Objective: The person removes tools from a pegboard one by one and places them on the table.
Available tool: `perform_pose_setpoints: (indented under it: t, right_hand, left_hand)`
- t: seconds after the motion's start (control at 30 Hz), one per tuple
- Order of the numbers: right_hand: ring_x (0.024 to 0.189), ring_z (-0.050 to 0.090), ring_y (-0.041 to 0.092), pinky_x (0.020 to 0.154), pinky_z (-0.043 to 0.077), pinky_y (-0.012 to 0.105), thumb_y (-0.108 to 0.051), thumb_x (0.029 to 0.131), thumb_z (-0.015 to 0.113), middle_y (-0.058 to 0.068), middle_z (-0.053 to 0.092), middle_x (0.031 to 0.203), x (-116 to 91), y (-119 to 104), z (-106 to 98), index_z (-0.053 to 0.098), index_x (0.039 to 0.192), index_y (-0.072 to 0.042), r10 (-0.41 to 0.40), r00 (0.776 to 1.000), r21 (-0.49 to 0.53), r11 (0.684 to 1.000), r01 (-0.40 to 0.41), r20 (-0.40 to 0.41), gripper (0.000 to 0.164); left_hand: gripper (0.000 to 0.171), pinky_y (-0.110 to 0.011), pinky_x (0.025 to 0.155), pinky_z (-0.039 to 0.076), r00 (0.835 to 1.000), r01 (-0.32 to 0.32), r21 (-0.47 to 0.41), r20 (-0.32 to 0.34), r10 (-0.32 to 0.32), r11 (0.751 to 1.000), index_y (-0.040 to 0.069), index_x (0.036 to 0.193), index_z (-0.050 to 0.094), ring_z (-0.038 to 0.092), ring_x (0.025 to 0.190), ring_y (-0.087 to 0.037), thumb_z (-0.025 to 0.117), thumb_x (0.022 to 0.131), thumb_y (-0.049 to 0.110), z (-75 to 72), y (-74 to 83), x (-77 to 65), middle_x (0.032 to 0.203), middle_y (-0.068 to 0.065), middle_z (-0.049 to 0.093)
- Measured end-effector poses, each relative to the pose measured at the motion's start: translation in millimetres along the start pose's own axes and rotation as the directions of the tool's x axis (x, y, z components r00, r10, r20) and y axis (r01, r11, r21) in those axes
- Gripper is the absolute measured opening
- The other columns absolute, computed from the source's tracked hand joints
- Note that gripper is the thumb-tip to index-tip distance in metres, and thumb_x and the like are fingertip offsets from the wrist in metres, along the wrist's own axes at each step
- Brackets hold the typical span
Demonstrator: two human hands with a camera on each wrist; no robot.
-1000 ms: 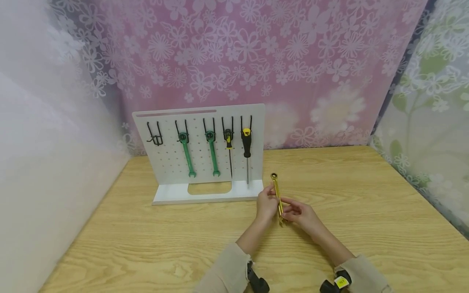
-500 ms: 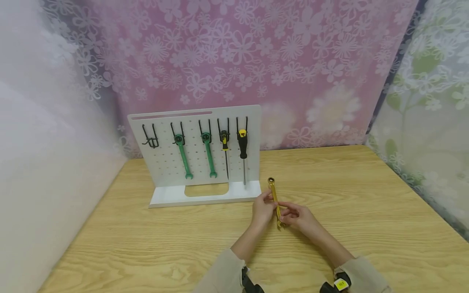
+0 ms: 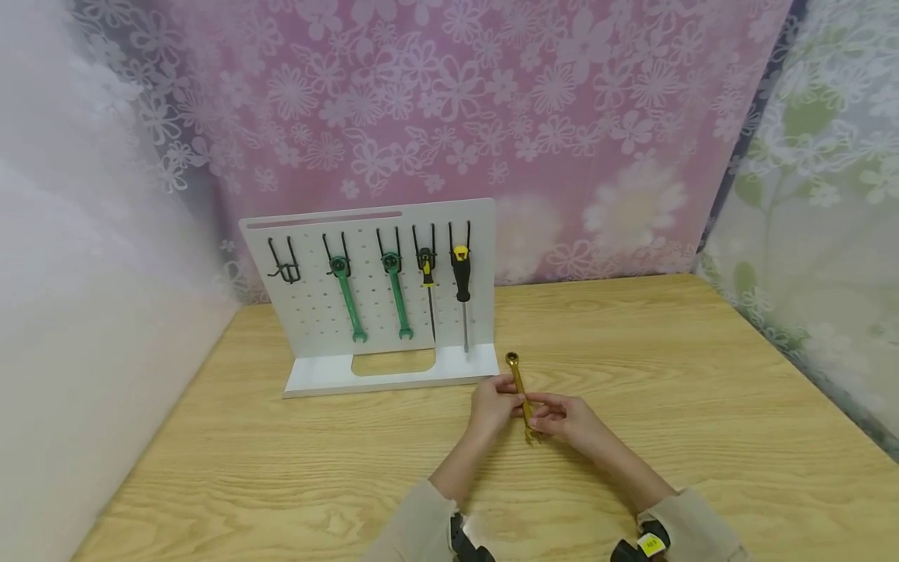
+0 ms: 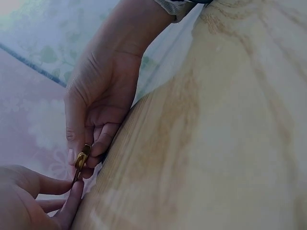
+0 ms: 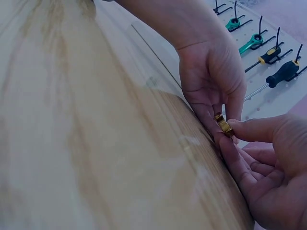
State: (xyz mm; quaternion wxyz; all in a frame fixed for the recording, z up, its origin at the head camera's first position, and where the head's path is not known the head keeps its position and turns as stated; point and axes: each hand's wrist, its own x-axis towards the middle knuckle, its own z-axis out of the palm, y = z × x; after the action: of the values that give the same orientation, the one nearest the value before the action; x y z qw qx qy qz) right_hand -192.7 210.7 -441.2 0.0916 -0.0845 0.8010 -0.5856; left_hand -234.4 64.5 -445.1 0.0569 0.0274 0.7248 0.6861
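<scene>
A gold combination wrench (image 3: 519, 382) is held between both hands above the table, its ring end pointing away toward the back and its open end toward the person. My left hand (image 3: 494, 407) pinches it around the middle from the left. From the other side, my right hand (image 3: 574, 428) holds the part near the open end between thumb and fingers. In the right wrist view, the gold open end (image 5: 223, 124) shows between the fingertips of the two hands. Most of the wrench is hidden behind fingers in both wrist views.
A white pegboard (image 3: 309, 328) stands behind and left of the hands. On its hooks hang two green wrenches (image 3: 349, 304), a thin screwdriver (image 3: 428, 273) and a larger black-and-yellow screwdriver (image 3: 461, 275). The leftmost hook (image 3: 286, 272) bears nothing. Flowered cloth (image 3: 393, 117) lines the back.
Both hands have drawn the gold wrench slightly toward the person, still gripping it. The head view has shifted a little, so the pegboard appears farther left.
</scene>
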Motion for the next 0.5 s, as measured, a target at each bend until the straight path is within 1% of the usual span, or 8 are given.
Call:
perform_pose_setpoints:
  t: [0.1,0.3,0.5]
  right_hand:
    - [0.082,0.06,0.019,0.068,0.051,0.026,-0.014,0.087,0.064,0.008,0.061,0.092,0.4,-0.6,-0.1,0.044,0.13,0.01,0.011,1.0,-0.003,1.0,-0.011,-0.001,0.053]
    - [0.079,0.058,0.019,0.064,0.049,0.025,-0.014,0.086,0.065,0.008,0.061,0.09,0.3,0.1,0.6,0.046,0.128,0.01,-0.002,1.0,-0.017,1.0,0.002,-0.008,0.052]
    - [0.075,0.056,0.016,0.06,0.047,0.023,-0.01,0.086,0.065,0.007,0.06,0.087,-0.3,-0.4,2.7,0.046,0.126,0.013,-0.007,1.0,-0.021,1.0,0.007,-0.022,0.05]
  left_hand:
    - [0.034,-0.025,0.059,0.055,1.0,0.009,0.012,0.005,-0.009,1.0,-0.014,0.111,0.057,0.063,0.069,-0.019,0.062,0.078,-0.016,-1.0,2.2,-0.1,0.087,-0.014,0.06]
    - [0.035,-0.025,0.058,0.055,1.0,0.027,0.03,0.012,-0.028,0.999,-0.012,0.113,0.058,0.063,0.068,-0.018,0.062,0.078,-0.015,-1.8,2.9,-0.4,0.087,-0.013,0.059]
    - [0.036,-0.024,0.054,0.054,1.0,0.01,0.071,0.013,-0.011,0.997,-0.012,0.113,0.058,0.061,0.063,-0.016,0.062,0.078,-0.015,-1.3,1.4,-0.9,0.085,-0.011,0.059]
